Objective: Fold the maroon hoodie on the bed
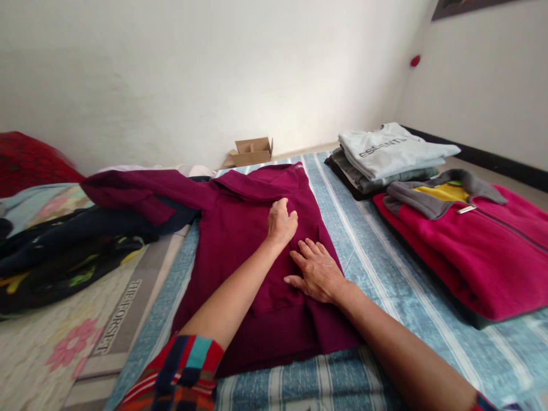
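Under your curled left hand, whose grip I cannot tell, and your flat, spread right hand lies the top, probably soft, light and floppy, best held by its hem, nearer you than either.

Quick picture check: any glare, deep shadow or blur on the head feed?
Head view: soft brightness on the white wall, no harsh glare; the maroon sweatshirt darkens toward its near end; the red fabric, far left, is blurred; left hand and right hand show clearly.
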`<state>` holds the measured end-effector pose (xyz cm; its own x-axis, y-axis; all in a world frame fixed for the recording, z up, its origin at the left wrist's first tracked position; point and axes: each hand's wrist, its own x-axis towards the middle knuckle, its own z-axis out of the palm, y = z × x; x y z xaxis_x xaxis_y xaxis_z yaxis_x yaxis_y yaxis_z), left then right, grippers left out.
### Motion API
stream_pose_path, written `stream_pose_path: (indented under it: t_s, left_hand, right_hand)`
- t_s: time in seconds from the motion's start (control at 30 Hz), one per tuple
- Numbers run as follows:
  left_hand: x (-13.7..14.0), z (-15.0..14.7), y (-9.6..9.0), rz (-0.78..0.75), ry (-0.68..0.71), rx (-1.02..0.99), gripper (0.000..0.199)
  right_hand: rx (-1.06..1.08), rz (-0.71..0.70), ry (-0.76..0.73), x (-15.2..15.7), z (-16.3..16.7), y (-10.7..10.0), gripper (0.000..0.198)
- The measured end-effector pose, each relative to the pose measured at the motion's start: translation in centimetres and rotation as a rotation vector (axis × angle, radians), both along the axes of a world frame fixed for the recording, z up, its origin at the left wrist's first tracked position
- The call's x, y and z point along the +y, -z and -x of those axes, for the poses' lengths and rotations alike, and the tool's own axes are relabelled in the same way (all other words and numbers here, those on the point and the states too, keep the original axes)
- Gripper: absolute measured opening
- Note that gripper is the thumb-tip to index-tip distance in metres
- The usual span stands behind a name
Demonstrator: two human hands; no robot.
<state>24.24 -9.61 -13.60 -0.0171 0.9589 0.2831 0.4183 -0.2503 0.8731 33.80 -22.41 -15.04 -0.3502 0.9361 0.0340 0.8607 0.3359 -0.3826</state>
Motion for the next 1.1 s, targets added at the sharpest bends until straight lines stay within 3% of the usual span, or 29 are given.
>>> stream_pose_path:
  t_s: [0.17, 0.3, 0.43, 0.6, 0.97, 1.1]
  left_hand:
    - [-9.5, 0.5, -2.0, -0.425, 0.299, 0.368, 0.024]
    - [-15.4, 1.9, -1.2, -0.641, 0.471, 0.543, 0.023]
    - [-18.0, 3.2, 1.2, -0.575, 0.434, 0.700, 0.048]
    - [-19.5, 4.0, 3.0, -0.436, 0.366, 0.785, 0.070]
    - [-20.5, 4.4, 3.8, -0.282, 0.361, 0.769, 0.083]
    - [-20.5, 4.4, 3.5, -0.267, 0.380, 0.750, 0.084]
  right_hand:
    - [-0.013, -0.084, -0.020, -0.2, -0.1, 1.0, 0.051]
    - [-0.038, -0.060, -0.024, 0.1, -0.3, 1.6, 0.049]
    - [-0.026, 0.032, 0.007, 0.6, -0.2, 1.4, 0.055]
    - [-0.020, 0.034, 0.006, 0.4, 0.0, 0.6, 0.063]
    - [-0.028, 0.040, -0.015, 0.4, -0.3, 0.9, 0.061]
    - [0.045, -0.036, -0.022, 0.3, -0.7, 1.1, 0.059]
